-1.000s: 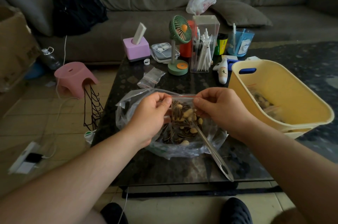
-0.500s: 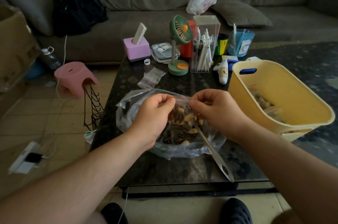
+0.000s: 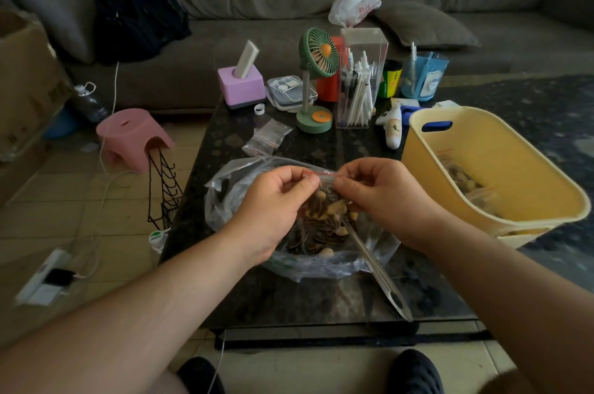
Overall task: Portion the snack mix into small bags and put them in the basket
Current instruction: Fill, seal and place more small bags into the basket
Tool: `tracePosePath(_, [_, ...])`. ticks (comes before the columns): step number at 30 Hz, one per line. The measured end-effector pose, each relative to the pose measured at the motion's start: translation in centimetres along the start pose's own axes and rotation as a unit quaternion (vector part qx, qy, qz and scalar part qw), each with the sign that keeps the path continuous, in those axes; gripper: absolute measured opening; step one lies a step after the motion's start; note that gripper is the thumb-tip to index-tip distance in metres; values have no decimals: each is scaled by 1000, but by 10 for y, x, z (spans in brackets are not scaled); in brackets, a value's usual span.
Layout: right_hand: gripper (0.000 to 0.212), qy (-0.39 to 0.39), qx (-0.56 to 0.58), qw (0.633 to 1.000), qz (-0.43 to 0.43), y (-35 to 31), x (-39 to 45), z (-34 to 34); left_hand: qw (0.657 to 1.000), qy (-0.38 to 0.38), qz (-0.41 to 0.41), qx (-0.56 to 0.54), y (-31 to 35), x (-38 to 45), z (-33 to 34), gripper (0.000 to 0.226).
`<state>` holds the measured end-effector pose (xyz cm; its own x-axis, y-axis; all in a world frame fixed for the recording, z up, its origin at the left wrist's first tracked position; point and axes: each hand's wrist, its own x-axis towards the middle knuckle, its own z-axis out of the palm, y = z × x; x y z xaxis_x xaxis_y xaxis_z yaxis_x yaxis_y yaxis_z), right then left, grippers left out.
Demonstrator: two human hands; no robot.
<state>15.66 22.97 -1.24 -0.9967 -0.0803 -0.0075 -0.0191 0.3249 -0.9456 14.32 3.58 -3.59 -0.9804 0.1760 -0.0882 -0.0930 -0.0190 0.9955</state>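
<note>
A small clear zip bag [image 3: 324, 197] with a red seal strip, filled with seeds and nuts, hangs between my hands. My left hand [image 3: 276, 200] pinches its top left corner and my right hand [image 3: 376, 197] pinches the top right, close together along the seal. Beneath it lies the big clear bag of snack mix [image 3: 321, 239] with a metal spoon handle [image 3: 376, 271] sticking out toward me. The yellow basket [image 3: 501, 175] stands at the right with filled bags inside.
Empty small zip bags [image 3: 266, 136] lie behind the big bag on the dark table [image 3: 321, 297]. Further back stand a green desk fan [image 3: 316, 78], a clear pen box [image 3: 356, 82], a purple holder [image 3: 241, 85] and cups. A pink stool [image 3: 131, 136] sits on the floor at left.
My hands have drawn closer together along the top of the small bag, and the bag's mouth has gone from open to pressed nearly flat.
</note>
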Motion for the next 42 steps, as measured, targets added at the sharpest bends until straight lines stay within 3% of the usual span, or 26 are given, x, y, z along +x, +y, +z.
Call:
tracePosePath(18, [8, -17, -36, 999, -5, -3, -1, 3, 999, -12, 25, 43, -3, -1, 1, 9])
tracePosePath(42, [3, -1, -6, 1000, -17, -4, 0, 7, 999, -19, 27, 22, 4, -4, 2, 10])
